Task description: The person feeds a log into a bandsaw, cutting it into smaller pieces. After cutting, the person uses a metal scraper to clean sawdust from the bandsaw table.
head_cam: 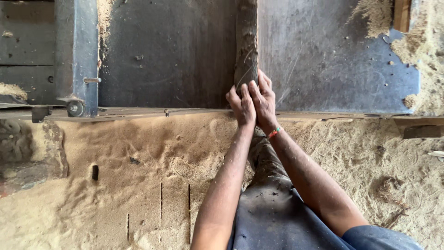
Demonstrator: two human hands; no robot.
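Here, both hands were set against the near end of a long, rough wooden beam [246, 41] that lay flat on a dark metal machine table [166, 51], running straight away from the person toward the top of the view. The left hand [241, 105] lay flat-fingered over the end's left corner, and the right hand [262, 98] overlapped it, fingers spread and pressed on the end face — neither was wrapped around the wood, both rested against it. A thin orange-and-green band [274, 133] sat on the right wrist.

The beam looked stiff and heavy: dense, dark timber with a coarse, fibrous face that would give good friction but might splinter into bare skin. The squared end seemed the natural place to bear on it, palms low and behind, since the sides lay tight to the table and offered little to grasp.

To the right the table surface [333, 60] was paler and scratched, with sawdust [374, 14] heaped in the far corner. On the left stood a blue-grey steel upright [76, 51] with a small roller wheel [75, 108] at its foot, well apart from the beam. A narrow rail [138, 112] edged the table's near side — the forearms crossed over it. Below, the floor [138, 185] was thick with sawdust, cut by a few slots.
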